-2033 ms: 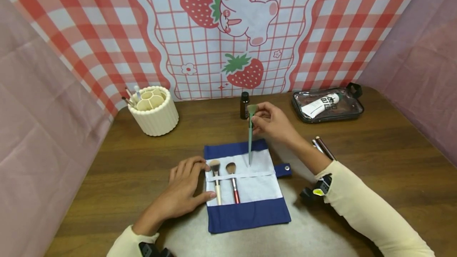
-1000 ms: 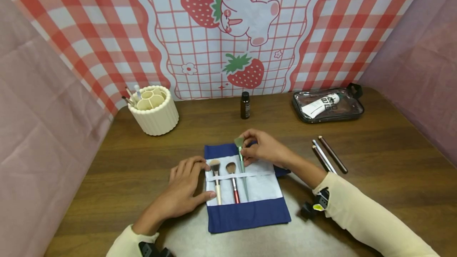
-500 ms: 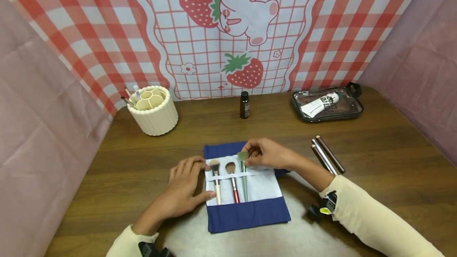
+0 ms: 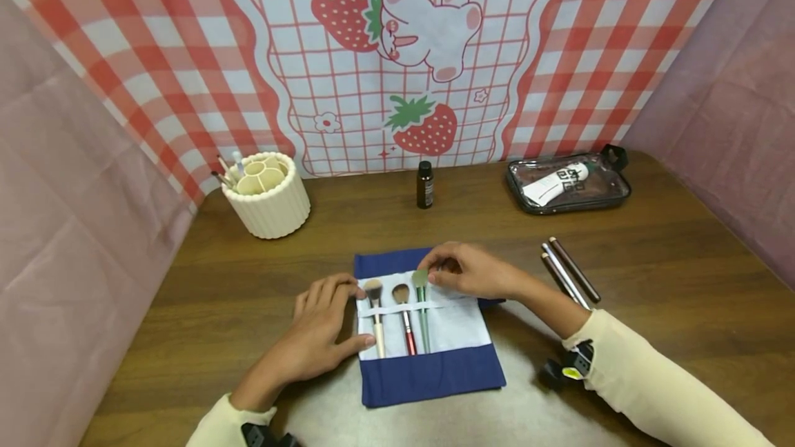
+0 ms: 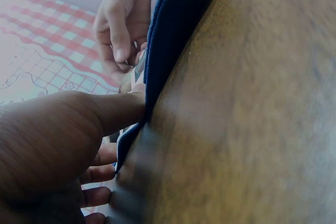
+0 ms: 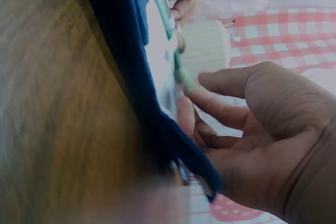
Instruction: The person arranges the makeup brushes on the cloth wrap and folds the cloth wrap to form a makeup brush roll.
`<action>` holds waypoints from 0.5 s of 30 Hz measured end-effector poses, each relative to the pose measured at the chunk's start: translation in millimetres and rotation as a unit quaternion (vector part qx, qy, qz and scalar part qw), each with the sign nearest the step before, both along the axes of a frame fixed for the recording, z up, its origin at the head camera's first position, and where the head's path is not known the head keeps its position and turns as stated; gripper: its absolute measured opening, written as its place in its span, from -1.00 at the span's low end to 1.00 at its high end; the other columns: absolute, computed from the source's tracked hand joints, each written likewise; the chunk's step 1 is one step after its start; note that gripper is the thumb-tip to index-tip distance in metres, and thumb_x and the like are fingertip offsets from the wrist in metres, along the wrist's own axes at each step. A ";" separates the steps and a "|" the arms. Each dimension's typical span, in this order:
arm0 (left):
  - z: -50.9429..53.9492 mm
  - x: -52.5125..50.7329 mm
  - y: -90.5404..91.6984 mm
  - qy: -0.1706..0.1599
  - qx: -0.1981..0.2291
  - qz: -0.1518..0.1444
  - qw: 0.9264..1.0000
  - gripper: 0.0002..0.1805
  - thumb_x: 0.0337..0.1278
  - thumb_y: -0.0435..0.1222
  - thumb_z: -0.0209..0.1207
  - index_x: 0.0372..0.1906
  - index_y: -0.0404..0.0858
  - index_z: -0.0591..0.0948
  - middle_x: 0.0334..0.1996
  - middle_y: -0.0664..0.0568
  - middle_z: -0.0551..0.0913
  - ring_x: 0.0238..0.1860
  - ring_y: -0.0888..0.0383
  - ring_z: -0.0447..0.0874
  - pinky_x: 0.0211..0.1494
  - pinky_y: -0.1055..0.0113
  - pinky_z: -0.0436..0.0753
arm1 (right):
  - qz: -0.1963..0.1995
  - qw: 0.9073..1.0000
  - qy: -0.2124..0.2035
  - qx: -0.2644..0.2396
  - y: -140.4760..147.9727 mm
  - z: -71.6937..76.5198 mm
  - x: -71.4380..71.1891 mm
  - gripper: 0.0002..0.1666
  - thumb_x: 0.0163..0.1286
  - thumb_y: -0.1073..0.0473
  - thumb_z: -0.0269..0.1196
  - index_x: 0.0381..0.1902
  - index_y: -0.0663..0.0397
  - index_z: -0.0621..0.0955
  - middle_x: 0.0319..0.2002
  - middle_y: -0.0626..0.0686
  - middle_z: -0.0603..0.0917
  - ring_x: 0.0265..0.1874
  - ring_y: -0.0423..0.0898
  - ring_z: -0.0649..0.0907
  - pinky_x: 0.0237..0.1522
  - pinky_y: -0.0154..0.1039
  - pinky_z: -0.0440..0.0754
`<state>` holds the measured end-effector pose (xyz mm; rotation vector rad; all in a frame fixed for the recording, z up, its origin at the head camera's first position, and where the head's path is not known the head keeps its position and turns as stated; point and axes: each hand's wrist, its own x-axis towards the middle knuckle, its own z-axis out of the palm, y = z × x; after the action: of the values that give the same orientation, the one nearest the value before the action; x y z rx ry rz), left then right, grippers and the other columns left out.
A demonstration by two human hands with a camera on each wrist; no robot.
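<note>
A blue-and-white brush roll (image 4: 459,330) lies unrolled on the table. Under its white elastic band sit a makeup brush with a pale handle (image 4: 379,336), one with a red handle (image 4: 410,340) and a green makeup brush (image 4: 424,326). My right hand (image 4: 475,271) is at the green brush's bristle end, fingers loosely bent; in the right wrist view a gap shows between thumb and forefinger beside the green bristles (image 6: 188,81). My left hand (image 4: 319,330) rests along the roll's left edge, its thumb (image 5: 123,111) on the cloth.
Several pencil-like sticks (image 4: 568,271) lie right of the roll. Behind stand a dark bottle (image 4: 425,186) and a cream ribbed holder (image 4: 270,205) with a few thin tools. A clear pouch (image 4: 605,188) with a white tube (image 4: 553,185) lies at the back right.
My right hand has brought the green brush down and slid its handle under the elastic band, then pushed it slightly lower. Its fingers have loosened from the brush. The left hand has stayed put.
</note>
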<state>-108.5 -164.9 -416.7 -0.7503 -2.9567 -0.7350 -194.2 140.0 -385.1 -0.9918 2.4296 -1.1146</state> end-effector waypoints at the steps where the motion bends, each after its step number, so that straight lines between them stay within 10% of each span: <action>1: 0.0 0.2 0.3 0.000 -0.001 0.000 1.000 -0.34 0.12 0.11 0.37 0.19 -0.10 0.42 0.36 -0.08 0.26 0.38 -0.10 0.12 0.27 -0.15 0.12 | -0.012 1.000 0.026 0.008 1.7 2.0 1.3 -0.75 0.48 0.15 0.26 0.04 0.10 0.66 -0.17 -0.07 0.68 -0.27 -0.16 0.61 -0.20 -0.20 0.58; 15: -0.1 0.8 0.9 -0.001 -0.002 0.003 1.000 -0.34 0.12 0.10 0.37 0.20 -0.11 0.42 0.36 -0.08 0.26 0.38 -0.11 0.12 0.28 -0.16 0.12 | -0.174 0.947 0.192 0.189 72.4 46.0 8.1 -0.89 0.40 0.22 0.26 -0.16 0.10 0.66 -0.36 -0.05 0.68 -0.38 -0.12 0.63 -0.34 -0.07 0.57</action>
<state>-107.8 -164.0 -416.8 -0.7404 -2.9620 -0.7301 -186.1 212.4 -339.1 -0.7245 3.0669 -0.5321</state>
